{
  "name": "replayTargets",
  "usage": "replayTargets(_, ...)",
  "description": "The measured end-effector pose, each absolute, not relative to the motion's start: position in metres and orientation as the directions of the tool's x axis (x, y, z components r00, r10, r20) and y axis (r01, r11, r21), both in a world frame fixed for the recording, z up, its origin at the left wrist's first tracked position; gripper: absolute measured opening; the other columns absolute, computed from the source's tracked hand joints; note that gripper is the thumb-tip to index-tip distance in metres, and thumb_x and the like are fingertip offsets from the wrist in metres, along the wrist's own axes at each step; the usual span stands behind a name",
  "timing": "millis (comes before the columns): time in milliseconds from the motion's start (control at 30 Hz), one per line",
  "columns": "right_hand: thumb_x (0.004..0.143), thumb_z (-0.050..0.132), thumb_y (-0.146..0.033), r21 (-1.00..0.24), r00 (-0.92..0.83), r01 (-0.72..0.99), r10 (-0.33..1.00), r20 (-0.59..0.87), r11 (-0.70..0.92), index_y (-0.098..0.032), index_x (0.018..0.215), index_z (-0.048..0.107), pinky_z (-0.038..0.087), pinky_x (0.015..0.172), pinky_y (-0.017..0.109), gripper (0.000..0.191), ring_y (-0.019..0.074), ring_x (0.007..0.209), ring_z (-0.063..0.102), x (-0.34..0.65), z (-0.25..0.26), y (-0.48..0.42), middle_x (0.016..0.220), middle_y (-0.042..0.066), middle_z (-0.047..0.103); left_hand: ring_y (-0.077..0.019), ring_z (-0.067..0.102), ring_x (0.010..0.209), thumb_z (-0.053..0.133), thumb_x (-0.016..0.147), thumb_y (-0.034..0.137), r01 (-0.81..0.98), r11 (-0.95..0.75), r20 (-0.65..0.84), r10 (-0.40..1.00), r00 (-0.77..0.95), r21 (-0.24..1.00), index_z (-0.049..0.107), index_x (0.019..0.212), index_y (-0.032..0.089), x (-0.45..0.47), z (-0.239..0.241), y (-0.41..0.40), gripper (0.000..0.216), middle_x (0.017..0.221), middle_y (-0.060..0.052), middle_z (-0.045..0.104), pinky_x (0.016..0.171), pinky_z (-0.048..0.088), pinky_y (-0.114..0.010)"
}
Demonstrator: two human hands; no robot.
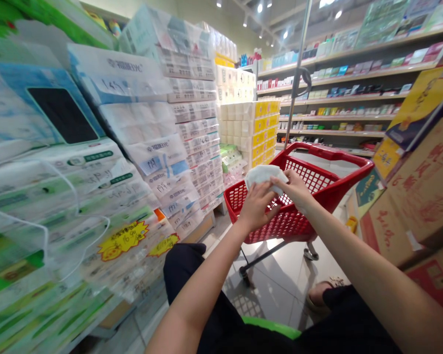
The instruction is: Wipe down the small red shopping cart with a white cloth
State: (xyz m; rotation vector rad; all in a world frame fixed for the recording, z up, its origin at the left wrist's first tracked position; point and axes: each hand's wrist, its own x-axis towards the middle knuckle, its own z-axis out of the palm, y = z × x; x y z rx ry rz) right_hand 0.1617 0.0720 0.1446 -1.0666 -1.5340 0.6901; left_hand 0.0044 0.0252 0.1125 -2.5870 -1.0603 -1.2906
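Observation:
Above the red shopping cart (299, 216) I see a white, soft-looking folded piece (264, 174), like a cloth or a tissue; its exact kind is unclear. My right hand (294, 191) pinches its right edge between thumb and fingers. My left hand (259, 204) lies against its lower near side, fingers stretched over it and the thumb held apart below. Both hands are in front of the cart's perforated basket wall.
Wrapped tissue packs (195, 123) are stacked high on the left, with a dark-screened phone (64, 115) and a white cable (74, 189) on them. Cardboard boxes (424, 196) stand close on the right. Stocked shelves (339, 115) line the back. A green seat edge (273, 326) shows below me.

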Motion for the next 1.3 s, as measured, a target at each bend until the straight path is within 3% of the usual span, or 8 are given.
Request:
replayTargets(167,0.088,0.053,-0.049,-0.429,-0.211,0.647,0.689,0.694,0.63,-0.024,0.087,0.05,0.042,0.065,0.03,0.025,0.02,0.084,0.058,0.185,0.133,0.069,0.099,0.005,0.062,-0.023,0.049,0.121,0.05,0.092,0.024,0.626,-0.688,0.737,0.626,0.254,0.369,0.056,0.111,0.024,-0.026,0.089,0.025,0.02,0.123,-0.008,0.056,0.109,0.037,-0.045)
replayTargets(333,0.085,0.059,-0.046,-0.087,-0.676,0.632,0.602,0.426,0.77,-0.026,0.084,0.054,0.036,0.056,0.026,0.022,0.0188,0.083,0.059,0.195,0.102,0.058,0.101,0.004,0.063,-0.0255,0.049,0.121,0.058,0.088,0.028,0.661,-0.635,0.692,0.682,0.237,0.4,0.051,0.121,0.022,-0.044,0.072,0.021,0.034,0.124,-0.01,0.053,0.104,0.04,-0.043)
replayTargets(633,0.089,0.052,-0.049,-0.263,-0.598,0.687,0.733,0.325,0.677,-0.026,0.092,0.056,0.037,0.057,0.026,0.024,0.017,0.067,0.059,0.198,0.1,0.063,0.077,0.0,0.064,-0.0209,0.061,0.093,0.057,0.087,0.051,0.717,-0.515,0.523,0.817,0.244,0.47,0.053,0.103,0.022,-0.027,0.061,0.016,0.033,0.101,-0.005,0.061,0.078,0.048,-0.031)
replayTargets(767,0.092,0.044,-0.048,-0.299,-0.455,0.748,0.786,0.419,0.593,-0.027,0.093,0.055,0.034,0.053,0.026,0.023,0.0177,0.061,0.058,0.193,0.109,0.056,0.071,-0.001,0.063,-0.0217,0.064,0.083,0.056,0.086,0.055,0.809,-0.362,0.409,0.897,0.168,0.463,0.048,0.101,0.023,-0.014,0.065,0.023,0.036,0.093,-0.004,0.065,0.071,0.047,-0.03)
replayTargets(967,0.094,0.044,-0.047,-0.3,-0.378,0.722,0.719,0.584,0.624,-0.028,0.101,0.059,0.044,0.066,0.031,0.025,0.0231,0.088,0.065,0.188,0.123,0.048,0.1,0.004,0.069,-0.0257,0.067,0.082,0.054,0.088,0.045,0.912,-0.23,0.295,0.947,0.128,0.341,0.042,0.114,0.022,-0.013,0.071,0.025,0.036,0.09,-0.008,0.069,0.074,0.047,-0.034)
replayTargets(1100,0.095,0.043,-0.047,-0.28,-0.381,0.741,0.726,0.573,0.61,-0.029,0.103,0.058,0.043,0.064,0.03,0.025,0.0223,0.084,0.066,0.181,0.126,0.048,0.102,0.002,0.07,-0.0301,0.068,0.086,0.05,0.086,0.06,0.932,-0.254,0.3,0.938,0.172,0.259,0.042,0.118,0.02,-0.011,0.072,0.021,0.052,0.091,-0.012,0.07,0.078,0.046,-0.038)
replayTargets(1200,0.095,0.043,-0.047,-0.216,-0.432,0.75,0.709,0.557,0.626,-0.029,0.102,0.058,0.044,0.062,0.03,0.024,0.0216,0.08,0.066,0.17,0.127,0.046,0.098,0.002,0.071,-0.0326,0.068,0.089,0.047,0.08,0.074,0.938,-0.206,0.252,0.958,0.135,0.28,0.041,0.122,0.018,-0.003,0.074,0.024,0.07,0.091,-0.015,0.07,0.08,0.045,-0.04)
replayTargets(1300,0.096,0.042,-0.043,-0.166,-0.542,0.675,0.636,0.549,0.719,-0.03,0.107,0.058,0.048,0.07,0.031,0.023,0.021,0.089,0.066,0.163,0.128,0.046,0.104,0.003,0.07,-0.0314,0.069,0.088,0.04,0.087,0.069,0.939,-0.131,0.234,0.971,0.057,0.317,0.04,0.121,0.019,-0.001,0.074,0.03,0.061,0.091,-0.013,0.071,0.078,0.046,-0.039)
